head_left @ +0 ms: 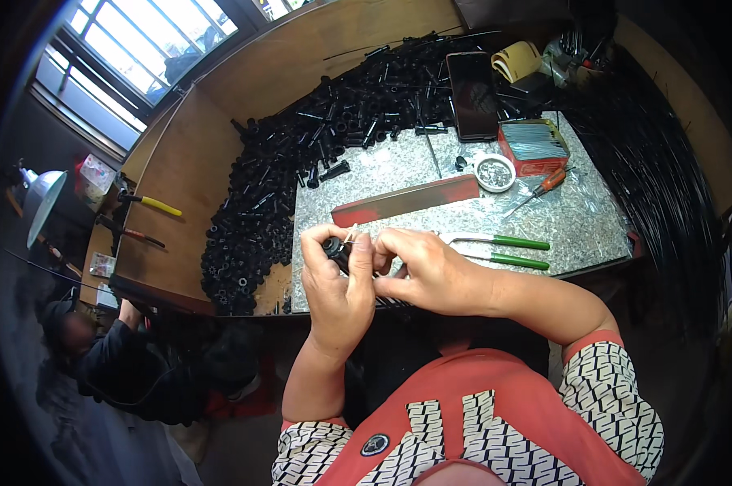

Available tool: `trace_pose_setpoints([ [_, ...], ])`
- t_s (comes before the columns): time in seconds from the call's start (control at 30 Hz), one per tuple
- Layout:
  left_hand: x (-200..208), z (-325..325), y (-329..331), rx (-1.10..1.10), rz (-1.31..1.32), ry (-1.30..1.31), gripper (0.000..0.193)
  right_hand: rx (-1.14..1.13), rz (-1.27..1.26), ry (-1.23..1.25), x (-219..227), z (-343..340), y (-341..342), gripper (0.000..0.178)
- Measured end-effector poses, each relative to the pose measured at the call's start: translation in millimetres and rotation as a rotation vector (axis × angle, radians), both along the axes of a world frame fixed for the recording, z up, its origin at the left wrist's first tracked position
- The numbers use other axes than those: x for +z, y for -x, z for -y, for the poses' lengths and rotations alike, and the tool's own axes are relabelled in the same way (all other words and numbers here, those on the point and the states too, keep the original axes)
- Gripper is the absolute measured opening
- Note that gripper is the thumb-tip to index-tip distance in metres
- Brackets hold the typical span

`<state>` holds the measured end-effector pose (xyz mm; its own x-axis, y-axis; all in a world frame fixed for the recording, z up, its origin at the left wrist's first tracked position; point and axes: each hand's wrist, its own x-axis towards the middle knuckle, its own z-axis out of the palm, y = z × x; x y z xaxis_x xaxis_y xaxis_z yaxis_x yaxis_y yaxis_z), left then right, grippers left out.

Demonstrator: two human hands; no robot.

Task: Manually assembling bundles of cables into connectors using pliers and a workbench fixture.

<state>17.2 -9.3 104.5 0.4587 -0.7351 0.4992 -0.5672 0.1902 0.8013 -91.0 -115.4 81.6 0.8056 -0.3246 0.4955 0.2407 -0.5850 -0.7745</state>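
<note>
My left hand is wrapped round a short black tubular part, held upright-tilted near the front edge of the stone slab. A thin pale sliver sticks up by its thumb and index finger; I cannot tell what it is. My right hand is closed, its fingertips curled in against the left hand's fingers. Whatever it may grip is hidden. Green-handled pliers lie just beyond my right wrist, partly covered by that hand. A long red-sided bar lies beyond both hands.
A heap of black tubular parts covers the left and back. Around the speckled slab are a white dish, a red tin of thin rods, a screwdriver, a phone and black rods. A person sits left.
</note>
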Motion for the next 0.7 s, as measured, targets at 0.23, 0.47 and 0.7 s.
trace_pose_setpoints([
  [0.23, -8.3, 2.8, -1.5, -0.049, -0.082, 0.064, 0.014, 0.012, -0.089, -0.056, -22.1, 7.6, 26.9, 0.030],
  [0.47, -8.7, 5.0, 1.6, -0.307, -0.488, 0.210, 0.026, -0.258, -0.156, 0.290, -30.9, 29.7, 67.7, 0.028],
  [0.7, -20.0, -3.9, -6.4, -0.253, -0.397, 0.090, 0.011, -0.430, -0.481, 0.548, -49.9, 49.8, 113.6, 0.031],
])
